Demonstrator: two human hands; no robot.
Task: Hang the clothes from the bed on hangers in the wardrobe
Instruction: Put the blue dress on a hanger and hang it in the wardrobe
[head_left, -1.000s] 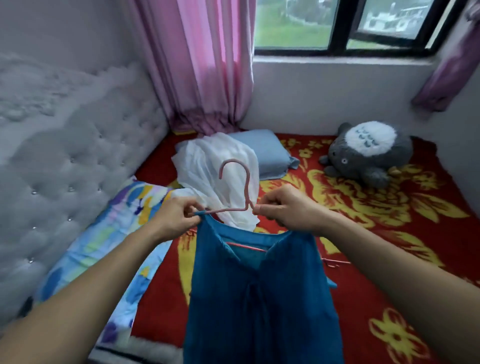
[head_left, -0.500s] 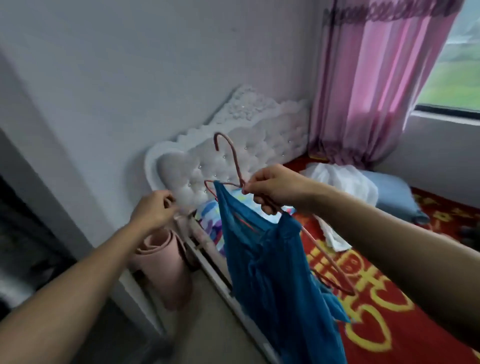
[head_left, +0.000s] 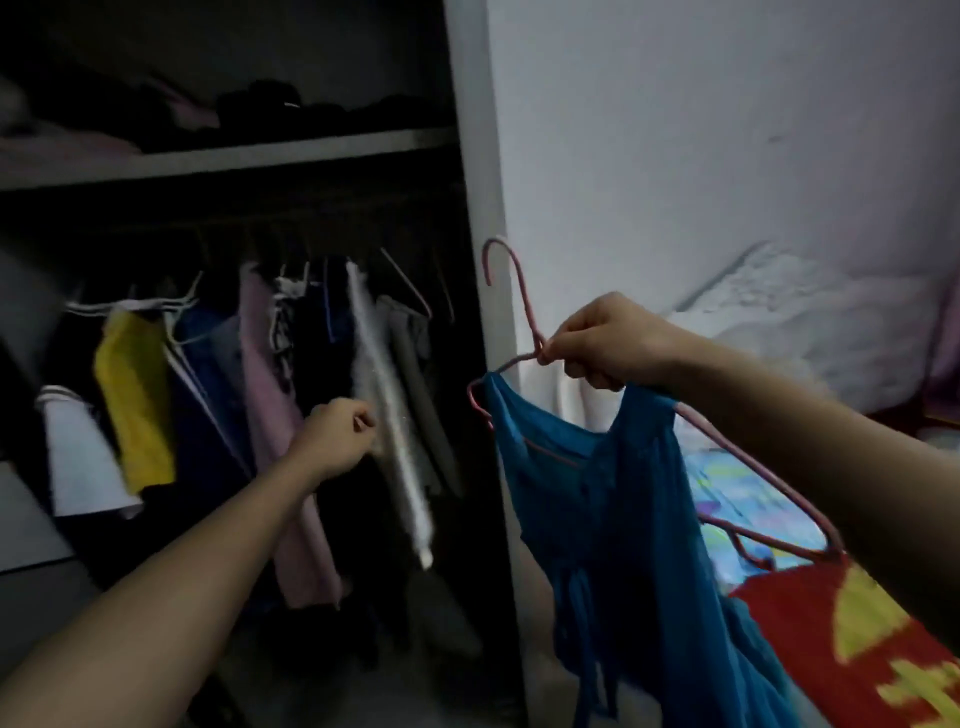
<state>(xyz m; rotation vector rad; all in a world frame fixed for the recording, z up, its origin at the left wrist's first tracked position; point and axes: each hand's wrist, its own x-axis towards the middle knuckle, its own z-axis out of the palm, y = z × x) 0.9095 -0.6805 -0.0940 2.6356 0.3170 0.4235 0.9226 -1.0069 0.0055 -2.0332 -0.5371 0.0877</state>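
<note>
Right hand (head_left: 608, 345) grips the pink hanger (head_left: 526, 310) at the neck, just under the hook, fingers curled round the wire. The blue dress (head_left: 623, 519) hangs from it: one strap sits on the hanger's left shoulder, the other is up by my grip, and the hanger's right arm sticks out bare over the bed (head_left: 831, 634). The dress is outside the wardrobe (head_left: 472, 208), in front of its white side panel, not yet on the rail. Left hand (head_left: 337, 436) is inside the opening with fingers curled, right against a pale fuzzy garment (head_left: 395, 447); I can't tell whether it pinches the fabric. The rail is packed with hung clothes, including a yellow top (head_left: 135, 400) further left. The shelf (head_left: 234, 156) above holds dark folded items. The frame is dim and blurred.
</note>
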